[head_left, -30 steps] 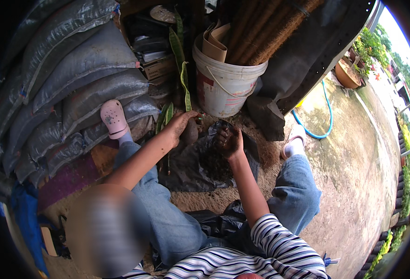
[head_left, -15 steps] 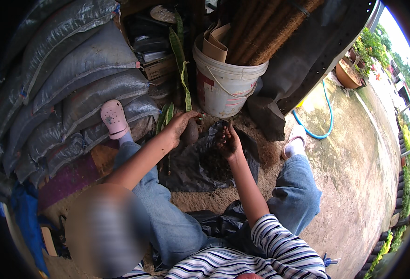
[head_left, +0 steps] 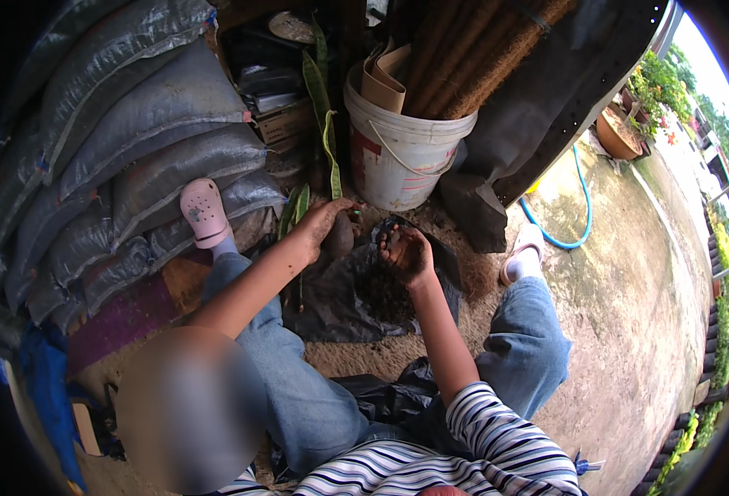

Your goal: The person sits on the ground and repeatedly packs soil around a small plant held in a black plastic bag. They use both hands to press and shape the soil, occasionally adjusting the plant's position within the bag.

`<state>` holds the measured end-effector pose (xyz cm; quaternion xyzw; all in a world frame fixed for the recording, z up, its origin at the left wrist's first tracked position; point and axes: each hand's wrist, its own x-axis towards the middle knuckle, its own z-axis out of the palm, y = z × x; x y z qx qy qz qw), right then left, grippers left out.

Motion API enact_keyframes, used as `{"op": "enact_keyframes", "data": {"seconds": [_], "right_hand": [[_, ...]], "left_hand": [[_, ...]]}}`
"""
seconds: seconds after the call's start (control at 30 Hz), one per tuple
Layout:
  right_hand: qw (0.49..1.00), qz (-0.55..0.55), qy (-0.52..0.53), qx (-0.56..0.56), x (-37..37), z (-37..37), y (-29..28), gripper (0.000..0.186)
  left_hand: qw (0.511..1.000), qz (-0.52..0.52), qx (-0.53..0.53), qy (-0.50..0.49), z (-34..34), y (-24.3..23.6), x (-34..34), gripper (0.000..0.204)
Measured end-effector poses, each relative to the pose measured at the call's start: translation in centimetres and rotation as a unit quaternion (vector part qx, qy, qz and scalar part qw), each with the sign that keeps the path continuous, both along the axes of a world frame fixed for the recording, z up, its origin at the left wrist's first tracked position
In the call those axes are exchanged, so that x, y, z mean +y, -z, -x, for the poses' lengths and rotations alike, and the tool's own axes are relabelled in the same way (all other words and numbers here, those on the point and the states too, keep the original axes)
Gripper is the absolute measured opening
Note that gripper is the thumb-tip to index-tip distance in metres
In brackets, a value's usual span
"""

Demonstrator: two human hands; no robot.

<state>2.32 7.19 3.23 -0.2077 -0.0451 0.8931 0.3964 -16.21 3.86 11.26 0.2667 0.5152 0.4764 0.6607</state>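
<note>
My left hand (head_left: pixel 321 225), soil-stained, is closed round a dark rounded clump (head_left: pixel 342 237) at the base of a snake plant (head_left: pixel 329 132). The plant's long, yellow-edged leaves stand up beyond the hand. My right hand (head_left: pixel 408 255) is cupped with its dirty palm showing and fingers bent and slightly apart. It hovers at the upper edge of a heap of dark soil (head_left: pixel 385 293); no lump shows clearly in it. The soil lies on a spread black plastic sheet or bag (head_left: pixel 319 302) between my feet. Shorter leaves (head_left: pixel 301 204) show behind my left wrist.
Filled grey sacks (head_left: pixel 149 107) are stacked at the left. A dirty white bucket (head_left: pixel 406 165) holding brown fibrous poles (head_left: pixel 472 58) stands just beyond my hands. A dark block (head_left: pixel 476 211) sits beside it. A blue hose (head_left: pixel 583 215) lies on the concrete at right.
My right hand has turned, so more of its palm shows, and shifted slightly over the soil's edge. My left hand and the plant stay practically where they were.
</note>
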Motion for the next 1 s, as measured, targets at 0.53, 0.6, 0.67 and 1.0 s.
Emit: {"op": "enact_keyframes", "data": {"seconds": [0.53, 0.6, 0.67, 1.0], "right_hand": [[0.978, -0.130, -0.064, 0.151, 1.4, -1.6, 5.7, 0.043], [0.999, -0.023, -0.014, -0.029, 0.2, -0.3, 2.7, 0.048], [0.997, -0.005, 0.009, -0.078, 0.0, -0.4, 1.9, 0.049], [0.991, -0.036, -0.023, 0.125, 1.6, -1.5, 3.9, 0.023]], "left_hand": [[1.000, -0.008, -0.013, 0.020, -0.5, -0.2, 0.5, 0.021], [1.000, -0.004, -0.009, 0.007, 0.1, 0.2, 0.0, 0.021], [1.000, -0.005, -0.012, 0.007, 0.0, 0.0, 0.1, 0.020], [1.000, -0.010, -0.018, 0.014, -0.3, 0.1, 0.5, 0.020]]}}
